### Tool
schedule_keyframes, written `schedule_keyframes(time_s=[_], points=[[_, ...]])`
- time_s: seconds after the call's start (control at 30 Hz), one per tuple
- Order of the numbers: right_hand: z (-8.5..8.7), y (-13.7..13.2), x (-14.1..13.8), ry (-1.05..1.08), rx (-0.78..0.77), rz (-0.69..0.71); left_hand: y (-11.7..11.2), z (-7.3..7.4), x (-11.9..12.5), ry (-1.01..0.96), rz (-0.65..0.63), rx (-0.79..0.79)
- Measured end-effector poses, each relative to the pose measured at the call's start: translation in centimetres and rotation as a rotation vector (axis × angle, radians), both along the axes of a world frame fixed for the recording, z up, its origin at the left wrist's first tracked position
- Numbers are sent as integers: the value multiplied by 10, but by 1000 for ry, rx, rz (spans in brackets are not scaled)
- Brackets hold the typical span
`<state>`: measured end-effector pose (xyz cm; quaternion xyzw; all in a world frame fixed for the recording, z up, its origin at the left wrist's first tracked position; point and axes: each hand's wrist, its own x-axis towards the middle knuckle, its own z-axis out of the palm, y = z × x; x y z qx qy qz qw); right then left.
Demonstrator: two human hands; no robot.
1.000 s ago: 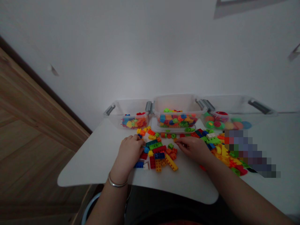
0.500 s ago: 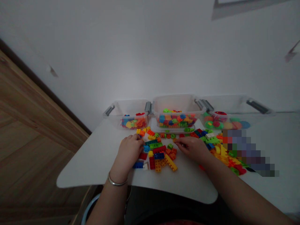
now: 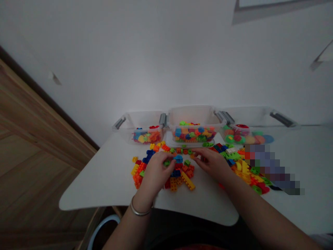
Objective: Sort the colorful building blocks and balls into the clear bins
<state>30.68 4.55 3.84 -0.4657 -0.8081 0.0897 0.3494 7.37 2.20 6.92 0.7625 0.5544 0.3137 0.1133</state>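
My left hand [image 3: 156,172] rests over the loose plastic building bricks, its fingertips on or beside a small green brick [image 3: 167,163] and close to a blue brick [image 3: 178,159]. Orange, red and blue bricks [image 3: 137,172] lie to the left of that hand. My right hand [image 3: 211,164] reaches in from the right, its fingertips near a row of small orange and green pieces [image 3: 185,151]. A long yellow brick [image 3: 187,181] lies between my hands, nearer the table's front edge. My hands hide part of the pile.
Three clear plastic boxes with grey clips stand along the far side: a left box [image 3: 145,119], a middle box [image 3: 194,116] and a right box [image 3: 241,118], all holding coloured pieces. More bricks [image 3: 244,170] spread to the right on the white table [image 3: 91,187]. A wooden panel [image 3: 33,139] lies left.
My left hand has moved right across the bricks, uncovering a heap of bricks to its left. My right hand stays in about the same place.
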Motion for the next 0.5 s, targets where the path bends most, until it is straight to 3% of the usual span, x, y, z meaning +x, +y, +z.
schedule_keyframes(time_s=[0.17, 0.3, 0.5], points=[[-4, -1, 1, 30, 4, 108, -3, -4, 25, -113, 1, -143], [-7, -2, -1, 55, 31, 149, -2, -6, 33, -153, -36, -145], [1, -4, 0, 81, 118, 91, -6, -7, 30, -117, -21, -114]])
